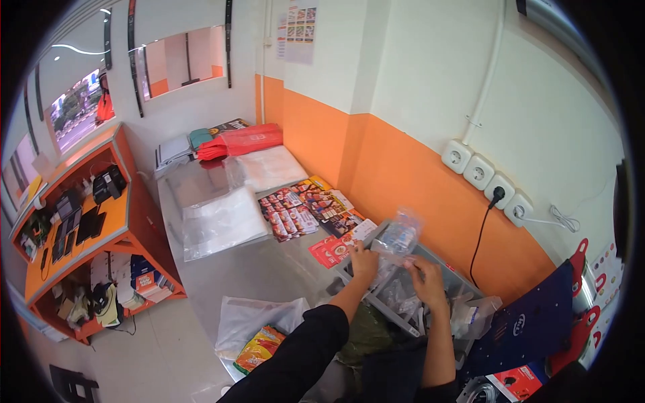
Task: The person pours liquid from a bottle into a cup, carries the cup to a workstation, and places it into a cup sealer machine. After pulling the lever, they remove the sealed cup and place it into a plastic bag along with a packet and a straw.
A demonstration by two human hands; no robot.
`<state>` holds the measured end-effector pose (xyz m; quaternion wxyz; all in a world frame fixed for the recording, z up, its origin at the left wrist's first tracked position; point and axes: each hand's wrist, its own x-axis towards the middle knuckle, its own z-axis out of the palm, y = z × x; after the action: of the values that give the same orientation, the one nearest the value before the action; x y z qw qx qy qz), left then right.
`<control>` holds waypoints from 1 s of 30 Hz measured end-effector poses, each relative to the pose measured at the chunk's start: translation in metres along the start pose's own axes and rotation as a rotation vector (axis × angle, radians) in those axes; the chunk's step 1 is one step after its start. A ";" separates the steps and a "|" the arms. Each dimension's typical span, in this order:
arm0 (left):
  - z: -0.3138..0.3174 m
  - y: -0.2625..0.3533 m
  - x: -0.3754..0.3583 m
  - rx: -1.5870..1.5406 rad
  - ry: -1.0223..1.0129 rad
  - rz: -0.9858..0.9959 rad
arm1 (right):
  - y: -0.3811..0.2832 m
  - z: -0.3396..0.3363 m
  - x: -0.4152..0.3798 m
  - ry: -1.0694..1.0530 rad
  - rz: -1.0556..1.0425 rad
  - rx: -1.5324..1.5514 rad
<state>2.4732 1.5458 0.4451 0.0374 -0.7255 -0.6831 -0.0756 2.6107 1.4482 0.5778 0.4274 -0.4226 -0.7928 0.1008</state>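
Observation:
Both hands are over a grey divided tray [378, 307] that holds several clear plastic packets. Between them is a clear plastic bag [398, 236] with small contents I cannot make out. My right hand [428, 282] pinches the near edge of this bag. My left hand [365, 263] is closed at the bag's left side, its fingertips partly hidden, and seems to grip the plastic too. Beside my left hand lie red printed leaflets [329, 252]. A dark green bag [366, 336] sits below my forearms, next to the tray.
On the metal table [201, 282] lie stacks of clear plastic bags [225, 225], printed flyers [289, 211], red bags [242, 140] and a yellow-orange packet [261, 348]. Wall sockets [478, 171] carry a black cable. A dark blue bag [521, 329] stands at right, an orange shelf unit [101, 252] at left.

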 end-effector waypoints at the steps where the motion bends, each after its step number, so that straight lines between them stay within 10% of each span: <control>1: 0.003 0.001 -0.001 -0.037 0.045 0.005 | -0.007 -0.006 0.000 0.080 -0.002 0.008; 6: 0.002 0.001 0.004 -0.088 0.039 -0.015 | -0.030 -0.054 -0.005 0.261 0.197 -0.051; 8: 0.015 0.002 0.004 -0.080 0.124 0.007 | -0.043 -0.078 0.009 0.844 0.113 0.306; 13: 0.016 -0.009 0.021 -0.094 0.040 0.028 | -0.046 -0.159 0.020 0.749 0.235 0.478; 16: -0.020 -0.047 0.034 -0.466 -0.367 0.098 | -0.065 -0.163 0.016 0.715 0.330 0.518; 18: -0.029 -0.074 0.047 -0.871 -0.387 0.494 | -0.077 -0.167 0.009 0.692 0.330 0.544; 21: -0.121 -0.079 0.022 -0.184 -0.453 0.349 | -0.108 -0.172 0.001 0.652 0.321 0.642; 23: -0.169 -0.077 -0.043 -0.478 -0.264 0.734 | -0.135 -0.177 -0.007 0.638 0.320 0.700; 27: -0.153 -0.040 -0.157 -1.794 -0.945 1.080 | -0.175 -0.187 -0.037 0.716 0.299 0.738; 30: -0.097 -0.051 -0.205 -2.156 -1.054 0.702 | -0.159 -0.191 -0.083 0.732 0.303 0.742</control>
<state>2.4050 1.3321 0.5048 -0.8350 -0.4715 0.0249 -0.2824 2.6869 1.2483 0.7294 0.7768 -0.3605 -0.4335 0.2806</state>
